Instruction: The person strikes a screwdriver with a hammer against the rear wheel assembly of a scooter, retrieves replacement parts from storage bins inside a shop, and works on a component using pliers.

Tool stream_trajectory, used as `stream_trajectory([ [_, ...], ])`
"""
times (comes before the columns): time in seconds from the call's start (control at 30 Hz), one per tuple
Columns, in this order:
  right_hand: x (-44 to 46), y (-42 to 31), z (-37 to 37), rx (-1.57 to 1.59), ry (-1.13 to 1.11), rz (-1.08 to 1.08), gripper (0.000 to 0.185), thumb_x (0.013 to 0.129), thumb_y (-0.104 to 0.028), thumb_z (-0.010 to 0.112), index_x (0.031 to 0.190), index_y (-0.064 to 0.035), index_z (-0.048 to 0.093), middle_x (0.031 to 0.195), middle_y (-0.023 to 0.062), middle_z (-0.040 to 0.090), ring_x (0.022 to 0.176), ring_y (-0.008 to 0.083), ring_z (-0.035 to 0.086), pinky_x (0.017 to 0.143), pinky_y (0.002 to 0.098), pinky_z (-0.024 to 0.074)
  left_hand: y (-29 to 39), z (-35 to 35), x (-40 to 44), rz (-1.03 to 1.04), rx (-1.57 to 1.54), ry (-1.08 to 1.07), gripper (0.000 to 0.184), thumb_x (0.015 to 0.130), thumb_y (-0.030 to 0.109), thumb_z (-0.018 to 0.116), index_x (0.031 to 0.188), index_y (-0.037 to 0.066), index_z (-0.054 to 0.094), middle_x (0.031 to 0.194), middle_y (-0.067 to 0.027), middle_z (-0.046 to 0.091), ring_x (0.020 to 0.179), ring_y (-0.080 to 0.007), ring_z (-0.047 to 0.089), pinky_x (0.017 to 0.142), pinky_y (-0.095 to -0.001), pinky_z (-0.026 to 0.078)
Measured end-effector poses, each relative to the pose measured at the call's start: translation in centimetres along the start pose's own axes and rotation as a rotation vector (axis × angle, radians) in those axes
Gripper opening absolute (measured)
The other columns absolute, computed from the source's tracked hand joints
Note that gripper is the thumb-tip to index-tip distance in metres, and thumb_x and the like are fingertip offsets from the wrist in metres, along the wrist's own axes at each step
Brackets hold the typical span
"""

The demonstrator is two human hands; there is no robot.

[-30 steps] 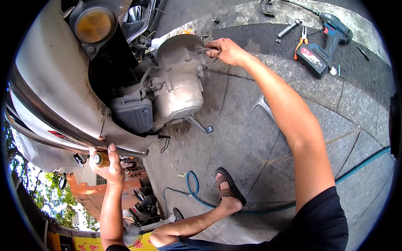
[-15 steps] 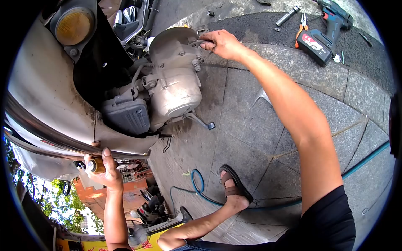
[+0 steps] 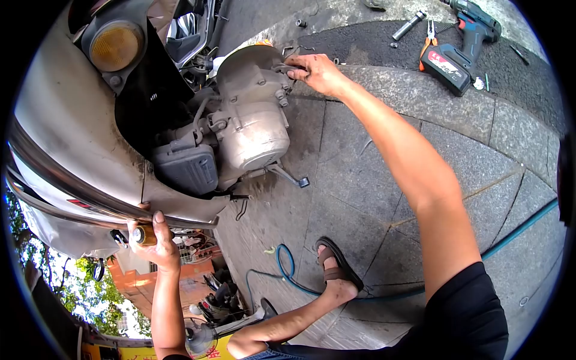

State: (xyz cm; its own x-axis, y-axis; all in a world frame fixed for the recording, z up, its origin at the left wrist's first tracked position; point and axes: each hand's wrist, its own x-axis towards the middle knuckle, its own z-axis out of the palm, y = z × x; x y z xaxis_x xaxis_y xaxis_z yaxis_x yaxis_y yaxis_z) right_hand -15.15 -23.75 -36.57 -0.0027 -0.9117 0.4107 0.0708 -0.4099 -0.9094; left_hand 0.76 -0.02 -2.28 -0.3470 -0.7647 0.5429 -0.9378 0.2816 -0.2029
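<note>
My left hand [image 3: 157,247] is wrapped round an amber handle with a round metal end [image 3: 144,234], thumb raised, close under the chrome-edged body panel [image 3: 90,207] of a scooter. The rest of that tool is mostly hidden. At the far end of the scooter's grey engine case [image 3: 255,135], my right hand [image 3: 318,73] has its fingers closed around a small metal lever [image 3: 282,68]; the fingertips partly cover it. A kick lever [image 3: 288,175] sticks out from the lower side of the engine case.
On the kerb side lie a cordless impact driver [image 3: 474,36], orange-handled pliers [image 3: 428,45] and a metal socket tube [image 3: 410,25]. A teal hose [image 3: 522,227] runs across the paving behind my sandalled foot [image 3: 336,264]. Another parked scooter [image 3: 195,39] stands beyond the engine.
The view has shifted slightly, so the scooter appears a little further right. My right hand stays at the lever with a small change of finger pose; my left hand keeps its grip on the amber handle.
</note>
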Motion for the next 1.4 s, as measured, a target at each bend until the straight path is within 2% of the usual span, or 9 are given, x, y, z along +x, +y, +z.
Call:
stream_trajectory([
  [0.63,-0.9,0.1,0.9,0.093,0.136,-0.043,0.035,0.088,-0.023,0.061,0.116,-0.0021,0.061,0.111,0.0187,0.064,0.106,0.0337,0.06,0.089,0.0385,0.0475,-0.8,-0.2,-0.2,0.02,-0.047,-0.043,0.028,0.088,0.011,0.063,0.108,-0.006,0.057,0.096,-0.009,0.059,0.086,-0.015,0.053,0.082,-0.0279,0.043],
  [0.77,-0.9,-0.3,-0.2,0.027,0.032,0.017,0.036,0.089,-0.026,0.061,0.117,-0.003,0.059,0.107,0.0165,0.065,0.103,0.0335,0.06,0.088,0.0393,0.0467,0.1,0.5,0.1,0.047,0.008,0.035,0.024,0.083,0.014,0.065,0.098,-0.004,0.06,0.087,-0.0098,0.061,0.075,-0.0184,0.056,0.073,-0.03,0.045],
  [0.9,-1.4,0.2,-1.3,-0.009,0.266,-0.031,0.043,0.09,-0.036,0.061,0.12,-0.0057,0.057,0.113,0.0139,0.063,0.106,0.0283,0.059,0.092,0.0372,0.0461,0.0,0.5,0.0,0.105,0.018,0.043,0.026,0.084,0.016,0.067,0.098,-0.004,0.06,0.086,-0.0102,0.063,0.074,-0.018,0.056,0.071,-0.0291,0.045],
  [1.03,-3.7,0.1,-3.6,0.08,0.51,0.297,0.033,0.09,-0.035,0.059,0.111,-0.0094,0.06,0.107,0.0103,0.066,0.1,0.0309,0.06,0.087,0.0401,0.047,-0.3,0.2,0.3,0.138,0.03,0.009,0.023,0.082,0.014,0.068,0.095,-0.003,0.06,0.081,-0.0114,0.062,0.068,-0.0215,0.056,0.068,-0.0304,0.046],
  [1.2,-14.8,2.1,-5.6,-0.568,0.225,0.21,0.033,0.086,-0.03,0.061,0.11,-0.0076,0.057,0.104,0.012,0.057,0.101,0.032,0.054,0.086,0.043,0.0452,2.4,-1.5,-2.8,-0.016,-0.191,0.05,0.023,0.08,0.012,0.071,0.095,-0.002,0.06,0.076,-0.0113,0.059,0.068,-0.0183,0.055,0.068,-0.0298,0.046],
  [1.27,-20.0,1.8,-6.3,-0.702,0.084,0.239,0.036,0.083,-0.027,0.064,0.112,-0.0075,0.055,0.106,0.0112,0.053,0.102,0.0311,0.051,0.086,0.0428,0.0436,4.4,-0.7,-5.8,0.171,-0.476,0.055,0.023,0.082,0.013,0.071,0.1,0.002,0.063,0.072,-0.0063,0.054,0.064,-0.0133,0.053,0.063,-0.0255,0.046],
  [1.3,-22.4,1.7,-6.1,-0.726,0.08,0.218,0.039,0.08,-0.026,0.067,0.112,-0.007,0.055,0.105,0.0119,0.052,0.102,0.0316,0.049,0.085,0.0432,0.042,7.9,-0.1,-5.7,0.537,-0.387,-0.045,0.02,0.083,0.015,0.07,0.1,0.006,0.063,0.073,-0.0014,0.053,0.06,-0.0132,0.05,0.057,-0.0246,0.047],
  [1.33,-24.5,0.9,-6.7,-0.776,0.04,0.247,0.04,0.079,-0.026,0.068,0.112,-0.007,0.055,0.106,0.0127,0.052,0.103,0.0318,0.049,0.085,0.043,0.0414,9.6,0.4,-5.3,0.749,-0.473,-0.489,0.022,0.077,0.015,0.069,0.098,0.012,0.063,0.072,0.0021,0.05,0.057,-0.0146,0.049,0.051,-0.0261,0.046],
  [1.4,-27.4,-1.3,-6.4,-0.814,0.001,0.278,0.041,0.078,-0.026,0.069,0.111,-0.0069,0.055,0.107,0.0136,0.052,0.104,0.0321,0.049,0.086,0.0428,0.0408,14.5,3.8,-5.6,1.056,-0.571,-0.582,0.027,0.064,0.02,0.061,0.09,0.016,0.065,0.062,0.0009,0.031,0.054,-0.0121,0.045,0.047,-0.026,0.038],
])
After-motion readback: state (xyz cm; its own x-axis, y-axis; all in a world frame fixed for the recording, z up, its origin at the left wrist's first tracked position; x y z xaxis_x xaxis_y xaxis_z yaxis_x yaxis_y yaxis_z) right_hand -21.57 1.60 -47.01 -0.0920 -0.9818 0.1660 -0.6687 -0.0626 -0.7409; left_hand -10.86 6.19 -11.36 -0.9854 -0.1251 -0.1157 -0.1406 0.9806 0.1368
